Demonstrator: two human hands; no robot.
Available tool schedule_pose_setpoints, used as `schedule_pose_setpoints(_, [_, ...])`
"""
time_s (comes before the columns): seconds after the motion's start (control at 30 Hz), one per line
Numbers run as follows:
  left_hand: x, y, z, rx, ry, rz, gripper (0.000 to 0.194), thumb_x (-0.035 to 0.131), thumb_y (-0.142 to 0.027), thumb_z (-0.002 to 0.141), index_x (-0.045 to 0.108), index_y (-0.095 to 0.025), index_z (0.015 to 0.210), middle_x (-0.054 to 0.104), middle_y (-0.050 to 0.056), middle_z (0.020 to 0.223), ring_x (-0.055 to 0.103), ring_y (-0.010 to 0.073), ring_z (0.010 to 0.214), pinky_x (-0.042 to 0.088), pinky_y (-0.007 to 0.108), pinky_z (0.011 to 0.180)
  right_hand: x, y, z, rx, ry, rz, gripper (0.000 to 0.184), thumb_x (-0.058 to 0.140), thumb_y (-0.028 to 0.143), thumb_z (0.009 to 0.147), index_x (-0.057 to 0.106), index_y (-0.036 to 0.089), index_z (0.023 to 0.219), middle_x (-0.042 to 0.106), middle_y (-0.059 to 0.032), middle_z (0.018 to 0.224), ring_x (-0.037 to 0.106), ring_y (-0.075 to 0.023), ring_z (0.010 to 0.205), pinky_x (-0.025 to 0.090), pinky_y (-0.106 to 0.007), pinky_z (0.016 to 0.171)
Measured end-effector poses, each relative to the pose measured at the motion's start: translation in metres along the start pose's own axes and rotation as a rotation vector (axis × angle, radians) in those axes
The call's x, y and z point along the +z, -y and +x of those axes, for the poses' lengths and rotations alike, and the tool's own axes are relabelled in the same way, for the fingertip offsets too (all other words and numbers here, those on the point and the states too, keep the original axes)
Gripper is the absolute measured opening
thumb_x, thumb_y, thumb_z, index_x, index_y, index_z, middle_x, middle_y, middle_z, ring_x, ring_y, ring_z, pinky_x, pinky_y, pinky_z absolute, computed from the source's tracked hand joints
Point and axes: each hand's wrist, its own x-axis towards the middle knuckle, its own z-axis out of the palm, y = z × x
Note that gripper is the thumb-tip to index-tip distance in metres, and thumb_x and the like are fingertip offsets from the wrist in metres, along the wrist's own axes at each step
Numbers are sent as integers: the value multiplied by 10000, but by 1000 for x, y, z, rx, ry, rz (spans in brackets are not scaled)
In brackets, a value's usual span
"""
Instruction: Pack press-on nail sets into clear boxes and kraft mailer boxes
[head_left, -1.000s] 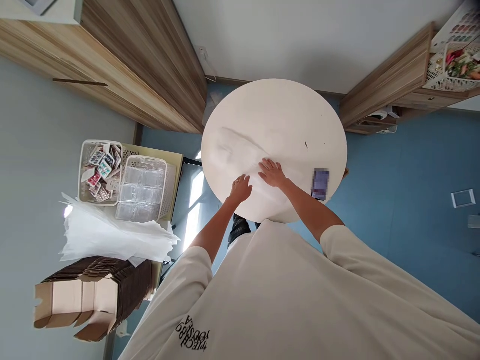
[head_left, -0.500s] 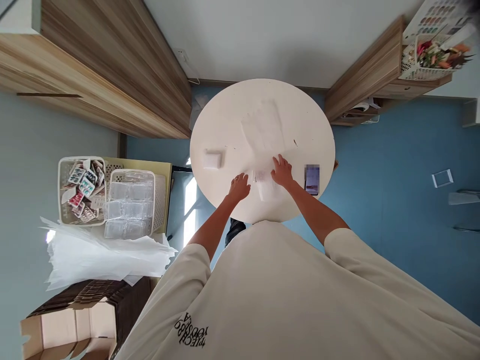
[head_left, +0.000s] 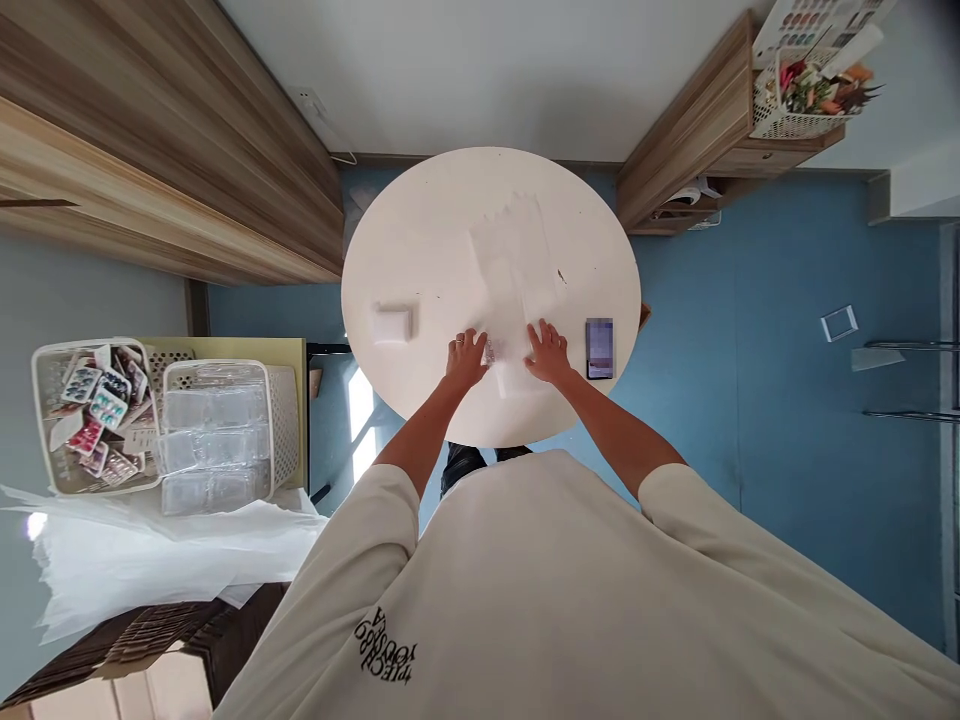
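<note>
On the round white table [head_left: 405, 215] lies a thin, see-through white wrapping sheet [head_left: 514, 255], its far end ragged. A small clear packet [head_left: 492, 352] with faint pinkish contents rests on the sheet's near part. My left hand [head_left: 466, 358] is at the packet's left edge, fingers stretched forward and touching it or the sheet beside it. To the right of the packet, my right hand [head_left: 548, 352] has its fingers spread on the sheet's right edge. Neither hand visibly grips anything. A small white wrapped bundle [head_left: 391, 325] sits at the table's left.
A phone [head_left: 599, 348] lies at the table's right edge. To the left stand a basket of nail sets [head_left: 97, 410] and a basket of clear boxes [head_left: 217, 430], with white sheets [head_left: 172, 545] and brown cartons [head_left: 150, 650] nearer me. Wooden cabinets [head_left: 225, 150] flank the table.
My left hand has come in against the packet's left side. My right hand has shifted slightly nearer to me along the sheet. The whole view has swung a little.
</note>
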Motion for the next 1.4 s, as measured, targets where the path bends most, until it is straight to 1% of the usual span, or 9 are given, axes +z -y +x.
schedule_pose_setpoints(0.13, [-6,9,-9,-14,-23,52,723,683,-361,886,471,-219,1562,458,206,1610,356,446,1548,285,620,1266,2,8,-1,17,-2,8,924,535,461,944,139,194,1735,72,-179,1820,75,-428,1661,188,-636,1277])
schedule_pose_setpoints(0.3, [-29,36,-31,-163,-92,75,744,719,-424,868,478,-221,1542,500,200,1571,355,446,1532,277,631,1262,7,21,-2,12,-27,31,904,536,476,956,157,180,1722,70,-201,1811,108,-434,1647,189,-622,1275])
schedule_pose_setpoints(0.43, [-47,51,-46,-268,-171,63,731,735,-483,872,496,-261,1526,489,169,1575,366,427,1505,306,620,1249,19,42,1,-44,-89,64,884,538,543,964,204,218,1715,146,-194,1799,168,-438,1619,203,-636,1253])
schedule_pose_setpoints(0.53, [-52,51,-51,-247,-176,34,736,741,-492,881,491,-271,1537,463,160,1583,354,414,1506,302,598,1256,26,63,5,-59,-106,75,890,548,552,962,227,195,1711,163,-206,1792,194,-444,1600,217,-630,1241])
schedule_pose_setpoints(0.73, [-37,30,-42,-128,-82,-30,745,771,-439,870,494,-293,1546,451,145,1600,329,416,1530,279,586,1267,22,75,-6,-34,-162,119,809,463,528,1011,205,235,1720,211,-175,1782,226,-419,1578,234,-605,1231])
schedule_pose_setpoints(0.87, [-25,20,-26,-58,-40,-30,738,778,-385,868,497,-306,1546,435,141,1631,321,408,1541,269,591,1268,22,59,-33,-64,-202,120,574,421,359,1039,451,217,1594,396,-178,1668,341,-375,1511,289,-537,1202])
schedule_pose_setpoints(1.0, [-19,19,-14,45,-18,-5,728,784,-369,875,510,-305,1546,454,151,1614,346,406,1525,279,587,1255,36,50,-55,-265,-114,68,399,484,285,1014,634,210,1375,548,-164,1507,467,-345,1381,345,-462,1157])
schedule_pose_setpoints(1.2, [-12,23,-11,51,9,81,759,742,-433,925,439,-309,1610,465,153,1617,395,397,1502,311,561,1229,60,50,-60,-350,-111,-12,391,685,282,908,662,202,1289,592,-170,1394,509,-369,1278,375,-480,1107])
schedule_pose_setpoints(1.4, [-6,24,-10,40,11,135,795,708,-495,945,389,-310,1649,439,168,1649,394,430,1517,337,576,1211,66,45,-59,-397,-158,-71,249,624,229,962,685,181,1198,594,-176,1351,513,-348,1212,391,-462,1031])
